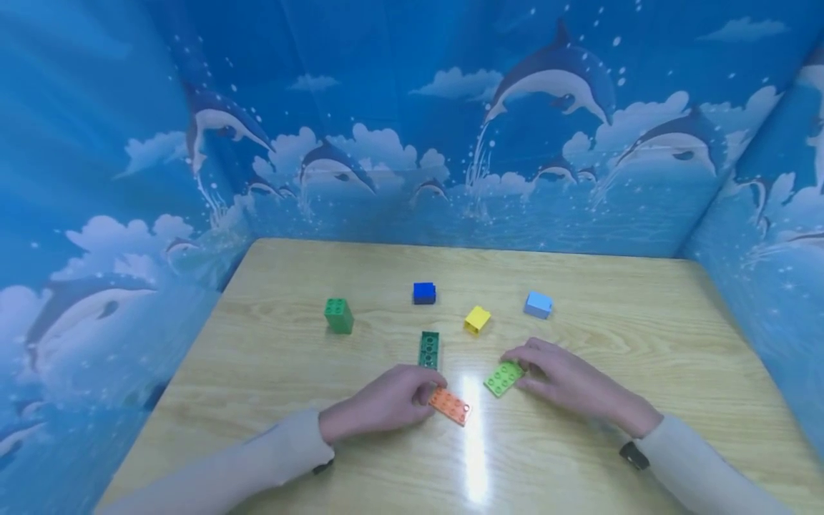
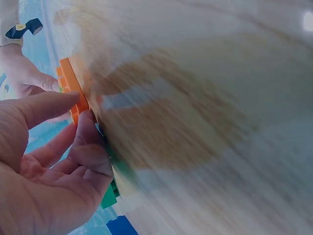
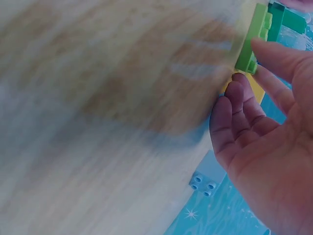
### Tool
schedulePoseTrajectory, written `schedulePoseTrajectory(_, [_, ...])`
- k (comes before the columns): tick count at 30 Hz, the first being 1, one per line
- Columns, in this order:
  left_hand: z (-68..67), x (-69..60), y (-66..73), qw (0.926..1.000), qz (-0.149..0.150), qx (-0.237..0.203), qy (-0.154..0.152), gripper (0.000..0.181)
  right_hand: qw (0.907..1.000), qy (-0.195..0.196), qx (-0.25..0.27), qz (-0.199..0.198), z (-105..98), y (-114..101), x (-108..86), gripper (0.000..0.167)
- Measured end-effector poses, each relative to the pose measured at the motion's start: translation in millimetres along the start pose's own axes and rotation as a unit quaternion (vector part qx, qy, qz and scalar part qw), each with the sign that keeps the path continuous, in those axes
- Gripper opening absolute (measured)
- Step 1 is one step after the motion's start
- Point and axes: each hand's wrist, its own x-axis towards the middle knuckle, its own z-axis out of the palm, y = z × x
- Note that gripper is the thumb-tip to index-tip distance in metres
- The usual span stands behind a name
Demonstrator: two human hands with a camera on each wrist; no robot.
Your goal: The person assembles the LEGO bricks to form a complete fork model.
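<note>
My left hand (image 1: 393, 400) pinches one end of a flat orange toy brick (image 1: 450, 406), its studs facing up. In the left wrist view the thumb and fingers grip the orange brick close to the tabletop. On the right, my right hand (image 1: 563, 375) holds a flat lime green brick (image 1: 503, 378) at its edge, between thumb and index finger in the right wrist view. Just beyond the left hand lies a dark green brick (image 1: 429, 349), hollow side up. A small gap separates the orange and lime bricks.
Farther back on the wooden table (image 1: 644, 322) are a tall green brick (image 1: 340, 317), a dark blue brick (image 1: 424, 292), a yellow brick (image 1: 477, 320) lying on its side and a light blue brick (image 1: 538, 305). A dolphin-printed curtain (image 1: 386, 179) borders the table.
</note>
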Motion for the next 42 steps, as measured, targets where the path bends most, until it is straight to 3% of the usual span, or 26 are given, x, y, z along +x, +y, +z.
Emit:
schedulePoseTrajectory(5, [0.7,-1.1,0.9,0.9999,-0.004,-0.011,0.004,0.034,0.9999,0.01,-0.004,0.005,3.9,1.0,-3.6,0.037])
schedulePoseTrajectory(10, [2.5,-6.4,1.2,0.9994,-0.016,-0.027,0.015,0.035,0.999,0.007,0.033,0.028,10.4,-1.2,-12.4,0.035])
schedulePoseTrajectory(15, [3.9,-10.1,1.4,0.9975,-0.023,-0.062,0.023,0.039,0.9962,0.009,0.07,0.052,17.5,-7.4,-21.3,0.035])
schedulePoseTrajectory(24, [4.6,-13.7,0.6,0.9896,-0.052,-0.128,0.037,0.039,0.9938,0.011,0.098,0.052,29.9,-17.3,-28.6,0.033])
schedulePoseTrajectory(33, [9.3,-15.3,-1.6,0.9897,-0.042,-0.123,0.059,0.037,0.9948,0.029,0.094,0.027,39.3,-19.3,-27.7,0.03])
schedulePoseTrajectory(42, [11.2,-13.7,-1.9,0.9893,-0.043,-0.127,0.059,0.036,0.9953,0.028,0.09,0.022,40.4,-24.2,-24.9,0.031])
